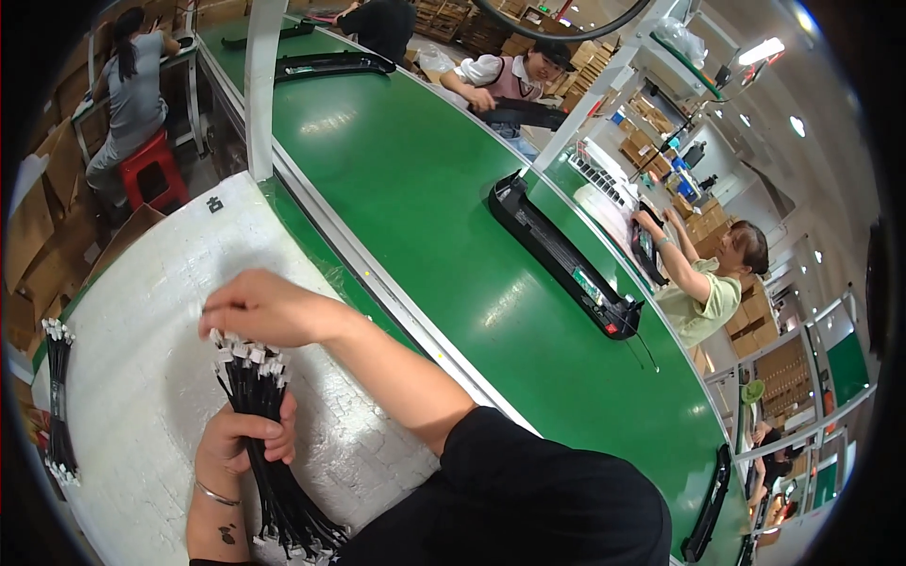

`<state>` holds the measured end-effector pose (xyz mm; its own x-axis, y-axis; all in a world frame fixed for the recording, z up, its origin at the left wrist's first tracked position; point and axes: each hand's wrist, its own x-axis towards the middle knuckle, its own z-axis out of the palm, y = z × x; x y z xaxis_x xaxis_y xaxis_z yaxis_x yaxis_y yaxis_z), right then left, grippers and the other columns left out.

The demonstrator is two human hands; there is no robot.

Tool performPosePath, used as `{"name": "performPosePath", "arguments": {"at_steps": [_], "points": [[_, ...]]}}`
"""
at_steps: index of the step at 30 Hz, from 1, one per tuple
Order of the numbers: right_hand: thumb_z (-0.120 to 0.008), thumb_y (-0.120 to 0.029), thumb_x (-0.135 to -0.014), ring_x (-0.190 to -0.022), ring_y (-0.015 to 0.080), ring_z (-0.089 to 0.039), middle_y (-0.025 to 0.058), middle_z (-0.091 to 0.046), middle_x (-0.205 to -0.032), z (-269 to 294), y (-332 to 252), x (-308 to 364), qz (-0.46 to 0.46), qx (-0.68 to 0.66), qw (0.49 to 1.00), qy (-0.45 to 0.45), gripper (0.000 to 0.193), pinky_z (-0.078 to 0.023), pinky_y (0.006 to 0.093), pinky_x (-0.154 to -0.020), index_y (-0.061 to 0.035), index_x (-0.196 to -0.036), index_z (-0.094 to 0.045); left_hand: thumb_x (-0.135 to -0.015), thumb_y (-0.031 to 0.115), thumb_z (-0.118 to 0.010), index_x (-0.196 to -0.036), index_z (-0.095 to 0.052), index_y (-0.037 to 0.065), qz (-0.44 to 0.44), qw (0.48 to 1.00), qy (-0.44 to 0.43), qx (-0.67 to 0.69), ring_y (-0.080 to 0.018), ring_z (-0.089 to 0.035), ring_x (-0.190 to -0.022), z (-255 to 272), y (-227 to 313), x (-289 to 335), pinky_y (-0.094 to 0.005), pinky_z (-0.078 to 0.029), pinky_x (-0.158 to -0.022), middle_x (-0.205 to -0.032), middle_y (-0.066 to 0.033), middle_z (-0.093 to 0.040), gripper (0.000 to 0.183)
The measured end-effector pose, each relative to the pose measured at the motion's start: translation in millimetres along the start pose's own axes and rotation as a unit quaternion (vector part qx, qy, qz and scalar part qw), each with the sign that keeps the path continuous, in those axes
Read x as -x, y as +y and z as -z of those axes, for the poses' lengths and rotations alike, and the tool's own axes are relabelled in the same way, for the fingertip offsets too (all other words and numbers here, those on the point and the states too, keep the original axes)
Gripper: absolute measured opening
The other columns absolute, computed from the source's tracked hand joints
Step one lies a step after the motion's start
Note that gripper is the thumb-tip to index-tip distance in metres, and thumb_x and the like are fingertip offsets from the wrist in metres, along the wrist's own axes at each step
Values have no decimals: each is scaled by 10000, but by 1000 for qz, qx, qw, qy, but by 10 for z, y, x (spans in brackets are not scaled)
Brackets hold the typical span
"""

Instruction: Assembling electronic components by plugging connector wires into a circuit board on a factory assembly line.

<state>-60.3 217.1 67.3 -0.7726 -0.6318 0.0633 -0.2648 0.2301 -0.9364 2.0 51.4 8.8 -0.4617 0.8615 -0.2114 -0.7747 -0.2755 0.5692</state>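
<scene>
A thick bundle of black cables (274, 491) with white connectors at both ends is gripped in my left hand (250, 436), whose fingers wrap round its middle. The bundle stands tilted over the white padded work surface (377, 443). Just above its upper white connectors (253, 358) is my right hand (269, 307), fingers bent and closed, tips next to the connectors. What those fingertips pinch, if anything, I cannot make out. A second bundle of black cables (58, 406) with white ends lies at the far left of the surface.
Beyond a metal rail (377, 283) runs a green conveyor belt (415, 189). It carries long black housings, one with a circuit board (566, 264). Co-workers handle parts across the belt (703, 274); another person sits on a red stool (154, 174). A white post (261, 94) rises at the surface's far edge.
</scene>
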Motion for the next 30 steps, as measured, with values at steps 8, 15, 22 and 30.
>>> {"name": "performPosePath", "arguments": {"at_steps": [8, 15, 22, 30], "points": [[-497, -160, -822, -689, 128, -557, 91, -613, -770, -127, -185, 195, 134, 42, 990, 2, 187, -433, 267, -626, -31, -828, -632, -594, -1, -625, -828, -516, -67, 45, 997, 16, -55, -213, -513, -457, -193, -74, 0, -365, -484, -541, -570, -124, -519, 267], [-498, -206, -830, -678, 117, -555, 52, -614, -713, 67, -18, 71, 78, -83, 979, 167, 228, -435, 256, -631, -35, -805, -647, -589, 23, -626, -796, -495, -50, 23, 999, -33, -3, -183, -468, -421, -110, -47, 97, -344, -463, -519, -539, -103, -485, 255], [-483, -147, -822, -709, 120, -574, 89, -640, -804, -366, -195, 81, 51, -288, 931, -217, 244, -452, 242, -689, 38, -840, -640, -526, -3, -671, -848, -508, -79, -78, 969, -51, -230, -230, -541, -463, -275, -33, 157, -355, -493, -511, -586, -141, -548, 369], [-505, -192, -813, -635, 285, -571, 143, -554, -632, 140, -296, 20, 170, 331, 862, 345, 212, -446, 358, -602, 1, -788, -589, -645, 29, -516, -1103, -407, -63, -302, 944, 129, 12, -159, -403, -381, 110, 367, 231, -292, -427, -435, -520, -71, -406, 480]]}}
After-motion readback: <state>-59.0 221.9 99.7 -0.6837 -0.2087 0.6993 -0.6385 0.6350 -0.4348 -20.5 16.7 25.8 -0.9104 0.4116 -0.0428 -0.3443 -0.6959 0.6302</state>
